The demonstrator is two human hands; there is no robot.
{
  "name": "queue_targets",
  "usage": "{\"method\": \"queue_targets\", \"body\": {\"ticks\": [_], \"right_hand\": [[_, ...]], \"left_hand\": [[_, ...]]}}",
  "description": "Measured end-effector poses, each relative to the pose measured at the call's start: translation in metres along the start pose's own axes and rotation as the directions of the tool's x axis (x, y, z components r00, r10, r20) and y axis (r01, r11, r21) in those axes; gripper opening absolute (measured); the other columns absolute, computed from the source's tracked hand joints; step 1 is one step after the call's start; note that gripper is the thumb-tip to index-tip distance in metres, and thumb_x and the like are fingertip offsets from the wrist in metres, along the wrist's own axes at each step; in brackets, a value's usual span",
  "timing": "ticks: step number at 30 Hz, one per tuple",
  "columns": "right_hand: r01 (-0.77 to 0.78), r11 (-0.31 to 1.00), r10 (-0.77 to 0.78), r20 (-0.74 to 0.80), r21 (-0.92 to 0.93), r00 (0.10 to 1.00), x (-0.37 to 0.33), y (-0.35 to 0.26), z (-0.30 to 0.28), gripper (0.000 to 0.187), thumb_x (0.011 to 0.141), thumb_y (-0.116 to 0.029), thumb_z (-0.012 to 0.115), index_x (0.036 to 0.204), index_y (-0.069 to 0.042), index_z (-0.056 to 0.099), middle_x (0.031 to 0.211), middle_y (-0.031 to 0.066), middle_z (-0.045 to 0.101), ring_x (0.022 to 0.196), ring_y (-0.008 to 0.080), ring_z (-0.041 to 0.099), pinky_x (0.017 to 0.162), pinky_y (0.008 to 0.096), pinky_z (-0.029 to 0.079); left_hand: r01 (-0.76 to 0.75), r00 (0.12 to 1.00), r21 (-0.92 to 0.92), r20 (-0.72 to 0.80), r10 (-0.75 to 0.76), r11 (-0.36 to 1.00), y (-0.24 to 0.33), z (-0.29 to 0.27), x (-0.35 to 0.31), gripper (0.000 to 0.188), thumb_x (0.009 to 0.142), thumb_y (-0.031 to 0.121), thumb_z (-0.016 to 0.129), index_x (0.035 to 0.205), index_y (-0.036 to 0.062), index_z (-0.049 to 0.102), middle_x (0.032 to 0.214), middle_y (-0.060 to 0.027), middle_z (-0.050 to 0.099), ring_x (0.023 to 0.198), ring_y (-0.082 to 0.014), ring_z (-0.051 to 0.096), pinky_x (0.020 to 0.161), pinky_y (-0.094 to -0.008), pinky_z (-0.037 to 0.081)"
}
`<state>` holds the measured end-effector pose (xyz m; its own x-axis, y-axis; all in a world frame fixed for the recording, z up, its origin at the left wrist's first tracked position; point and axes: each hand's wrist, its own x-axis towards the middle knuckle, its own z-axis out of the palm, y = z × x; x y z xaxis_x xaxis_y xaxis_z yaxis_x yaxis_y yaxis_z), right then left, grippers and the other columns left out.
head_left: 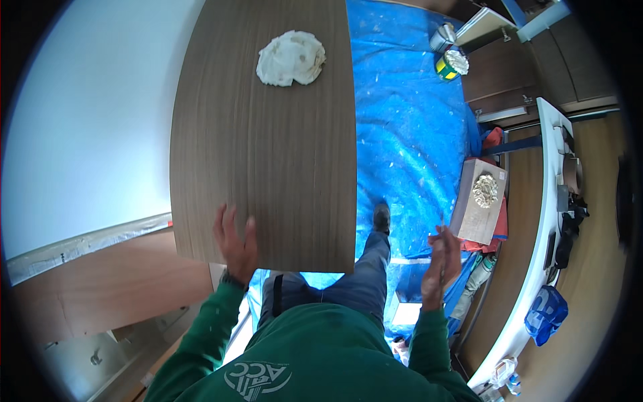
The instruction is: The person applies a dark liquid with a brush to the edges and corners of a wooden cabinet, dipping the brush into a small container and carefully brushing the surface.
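Left hand (236, 242) flat on wood-grain panel (268, 134), lumpy white dollop (291, 59), perhaps adhesive

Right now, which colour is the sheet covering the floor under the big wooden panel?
Bright blue plastic sheet with pale specks, seen in the head view.

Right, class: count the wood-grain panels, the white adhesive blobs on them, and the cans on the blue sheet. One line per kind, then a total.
Wood-grain panels: 2 (large panel, small panel)
Adhesive blobs: 2 (large blob, small blob)
Cans: 2 (grey can, yellow-green can)
Total: 6
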<state>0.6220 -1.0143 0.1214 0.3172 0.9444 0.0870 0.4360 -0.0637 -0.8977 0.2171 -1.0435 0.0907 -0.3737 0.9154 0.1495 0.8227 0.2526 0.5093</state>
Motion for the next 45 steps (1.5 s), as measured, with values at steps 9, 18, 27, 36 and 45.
{"method": "queue_targets", "body": {"ticks": [9, 18, 27, 36, 45], "right_hand": [[0.284, 0.957, -0.292, 0.218, 0.067, 0.931, 0.099, 0.010, -0.023, 0.031, 0.097, -0.012, 0.069, 0.126, -0.001, 0.067, 0.117, 0.0172, 0.068, 0.098, 0.0248, 0.071, 0.084, 0.0355, 0.058], [0.160, 0.982, -0.183, 0.291, 0.102, 0.939, 0.165, 0.043, -0.066, 0.030, 0.095, -0.008, 0.070, 0.123, 0.000, 0.066, 0.114, 0.0166, 0.069, 0.095, 0.0238, 0.071, 0.085, 0.0350, 0.057], [0.120, 0.982, -0.149, 0.210, 0.143, 0.966, 0.177, 0.030, -0.097, 0.021, 0.090, -0.004, 0.072, 0.111, -0.001, 0.070, 0.102, 0.0134, 0.069, 0.091, 0.0218, 0.069, 0.082, 0.0328, 0.055], [0.100, 0.924, -0.214, 0.280, 0.370, 0.936, 0.266, -0.034, -0.072, 0.024, 0.092, 0.006, 0.063, 0.116, 0.005, 0.065, 0.106, 0.0150, 0.068, 0.097, 0.0234, 0.070, 0.089, 0.0372, 0.056], [0.353, 0.905, -0.416, 0.330, 0.236, 0.847, 0.418, -0.081, -0.007, 0.009, 0.085, 0.004, 0.068, 0.093, 0.001, 0.068, 0.089, 0.0164, 0.074, 0.080, 0.0249, 0.071, 0.074, 0.0350, 0.056]], "left_hand": [[0.488, 0.871, 0.268, -0.084, -0.484, 0.831, 0.043, 0.131, 0.097, 0.090, 0.096, 0.067, 0.051, 0.159, 0.0063, 0.031, 0.169, -0.0220, 0.015, 0.158, -0.0381, 0.004, 0.123, -0.0638, -0.001], [0.507, 0.858, 0.343, -0.120, -0.499, 0.791, 0.045, 0.133, 0.096, 0.091, 0.094, 0.069, 0.052, 0.159, 0.0086, 0.030, 0.170, -0.0174, 0.017, 0.159, -0.0341, 0.006, 0.125, -0.0619, 0.001], [0.514, 0.852, 0.381, -0.124, -0.509, 0.769, 0.049, 0.134, 0.095, 0.090, 0.094, 0.068, 0.053, 0.158, 0.0092, 0.031, 0.169, -0.0174, 0.017, 0.158, -0.0344, 0.008, 0.125, -0.0621, 0.003], [0.506, 0.856, 0.398, -0.126, -0.501, 0.765, 0.048, 0.131, 0.096, 0.088, 0.095, 0.065, 0.054, 0.158, 0.0081, 0.032, 0.169, -0.0180, 0.017, 0.158, -0.0356, 0.008, 0.125, -0.0615, 0.003], [0.471, 0.877, 0.450, -0.145, -0.458, 0.759, 0.072, 0.118, 0.111, 0.083, 0.086, 0.033, 0.074, 0.154, 0.0036, 0.037, 0.164, -0.0210, 0.027, 0.153, -0.0404, 0.021, 0.122, -0.0602, 0.014]]}}
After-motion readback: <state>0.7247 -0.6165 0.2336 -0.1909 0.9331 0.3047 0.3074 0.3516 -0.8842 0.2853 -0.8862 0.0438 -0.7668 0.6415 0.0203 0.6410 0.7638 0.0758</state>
